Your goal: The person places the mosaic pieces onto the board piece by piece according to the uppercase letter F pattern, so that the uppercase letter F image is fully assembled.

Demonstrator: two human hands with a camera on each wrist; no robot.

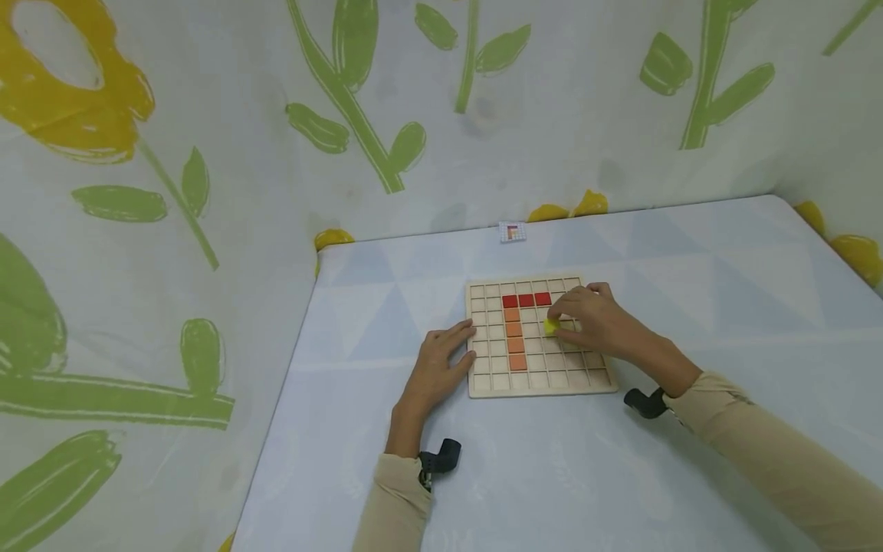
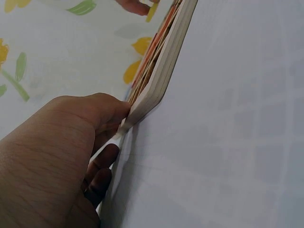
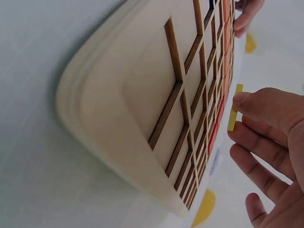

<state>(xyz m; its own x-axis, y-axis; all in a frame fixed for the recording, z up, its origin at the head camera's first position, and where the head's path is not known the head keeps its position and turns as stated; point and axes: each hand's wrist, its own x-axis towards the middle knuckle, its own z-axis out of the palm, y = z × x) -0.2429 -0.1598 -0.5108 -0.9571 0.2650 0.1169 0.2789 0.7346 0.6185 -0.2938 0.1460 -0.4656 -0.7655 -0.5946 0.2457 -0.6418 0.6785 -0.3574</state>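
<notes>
A square wooden grid board (image 1: 490, 384) lies on the table. Three red tiles (image 1: 526, 300) form a row in its far part, and a column of several orange tiles (image 1: 514, 329) runs from the row's left end toward the near side. My right hand (image 1: 595, 320) is over the right half of the board, pinching a yellow square tile (image 3: 235, 108) between thumb and fingers; in the right wrist view the tile is on edge above the grid. At the board's left edge, my left hand (image 1: 438, 365) rests thumb and fingertips against the rim with relaxed fingers.
A small card with a coloured pattern (image 1: 513, 231) lies at the table's back edge. The table (image 1: 524, 475) has a pale blue and white cloth. Behind it and at the left stands a white wall covering (image 1: 241, 92) with green and yellow plants. Black wrist cameras (image 1: 441, 457) sit under both wrists.
</notes>
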